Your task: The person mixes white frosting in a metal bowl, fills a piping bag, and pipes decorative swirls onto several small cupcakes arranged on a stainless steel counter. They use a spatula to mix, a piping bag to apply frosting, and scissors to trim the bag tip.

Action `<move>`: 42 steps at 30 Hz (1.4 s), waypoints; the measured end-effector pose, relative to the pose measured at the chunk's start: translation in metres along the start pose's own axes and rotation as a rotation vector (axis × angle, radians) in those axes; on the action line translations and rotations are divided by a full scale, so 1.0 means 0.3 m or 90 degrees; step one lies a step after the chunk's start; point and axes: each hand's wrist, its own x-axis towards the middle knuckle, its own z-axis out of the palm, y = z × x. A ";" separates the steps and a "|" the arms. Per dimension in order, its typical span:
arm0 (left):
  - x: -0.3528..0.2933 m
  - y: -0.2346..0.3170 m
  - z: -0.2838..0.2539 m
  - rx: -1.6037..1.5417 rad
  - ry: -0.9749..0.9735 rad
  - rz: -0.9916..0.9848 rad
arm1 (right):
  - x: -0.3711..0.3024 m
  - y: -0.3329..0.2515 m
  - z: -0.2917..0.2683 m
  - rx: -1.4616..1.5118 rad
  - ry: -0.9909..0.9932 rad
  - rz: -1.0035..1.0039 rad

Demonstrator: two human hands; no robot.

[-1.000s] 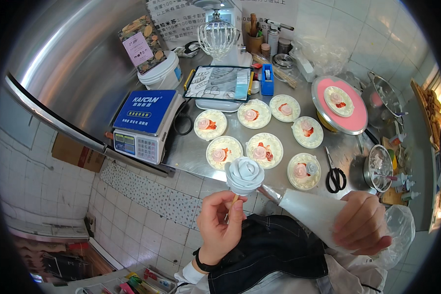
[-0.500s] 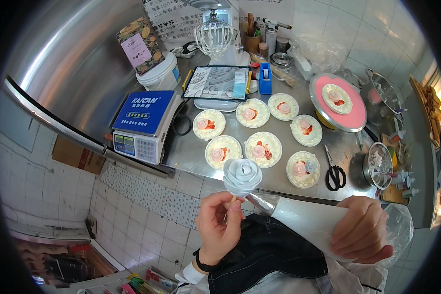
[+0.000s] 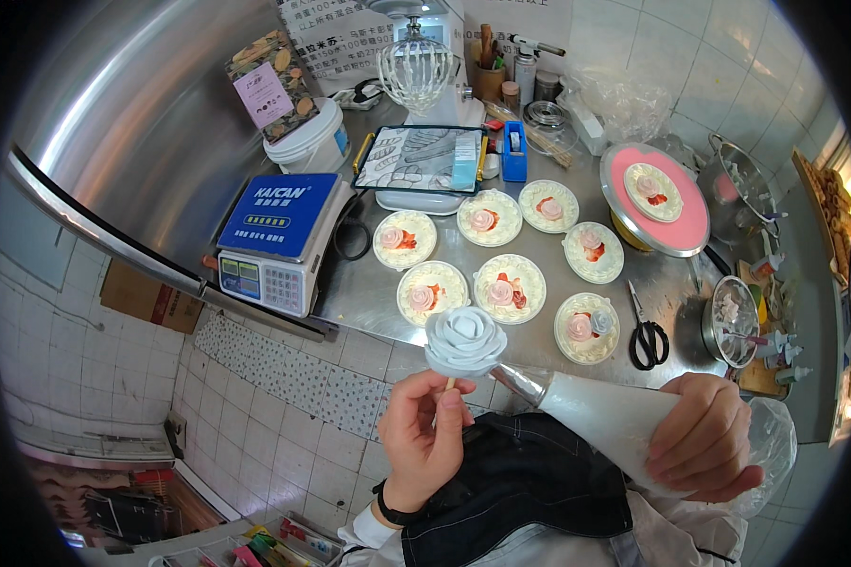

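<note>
A pale blue-white cream rose (image 3: 465, 340) sits upright on a thin wooden stick (image 3: 451, 383). My left hand (image 3: 424, 430) pinches that stick between thumb and fingers, just under the flower. In my right hand (image 3: 704, 439) is a piping bag (image 3: 600, 416) filled with pale cream, the fist wrapped round its wide end. The bag's metal piping tip (image 3: 520, 381) points left and meets the rose low on its right side; whether it touches a petal is hard to tell. Beyond the rose, several round cream cakes (image 3: 510, 288) with pink roses and red topping stand on the steel table.
Black-handled scissors (image 3: 648, 331) and a steel bowl (image 3: 728, 321) lie at the right. Farther back, a pink turntable (image 3: 686, 203) bears another cake. A blue-topped scale (image 3: 279, 236) stands left, a stand mixer with a whisk (image 3: 414, 71) behind. The steel table's front edge (image 3: 388, 331) runs just beyond my hands.
The rose has turned and tilted on its stick, showing wider outer petals, and sits slightly left. The piping bag and tip have shifted a little right and down. My left hand stays nearly in place.
</note>
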 end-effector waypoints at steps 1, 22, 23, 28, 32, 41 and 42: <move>0.001 0.000 0.000 -0.001 -0.002 -0.002 | 0.000 0.000 -0.003 0.001 0.002 -0.002; 0.007 -0.061 -0.016 -0.085 -0.048 -0.010 | -0.100 -0.113 -0.266 -0.106 0.111 0.120; 0.010 -0.073 -0.016 -0.088 -0.060 0.016 | -0.104 -0.150 -0.313 -0.053 0.143 0.205; 0.045 -0.139 -0.040 -0.147 -0.247 0.069 | -0.199 -0.304 -0.556 0.001 0.423 0.242; 0.045 -0.195 -0.041 -0.250 -0.274 0.017 | -0.358 -0.422 -0.719 -0.056 0.551 0.218; -0.017 -0.258 -0.058 -0.115 -0.290 -0.265 | -0.636 -0.600 -0.889 -0.021 0.931 0.189; -0.019 -0.262 -0.054 -0.106 -0.284 -0.272 | -0.658 -0.610 -0.897 -0.046 0.960 0.175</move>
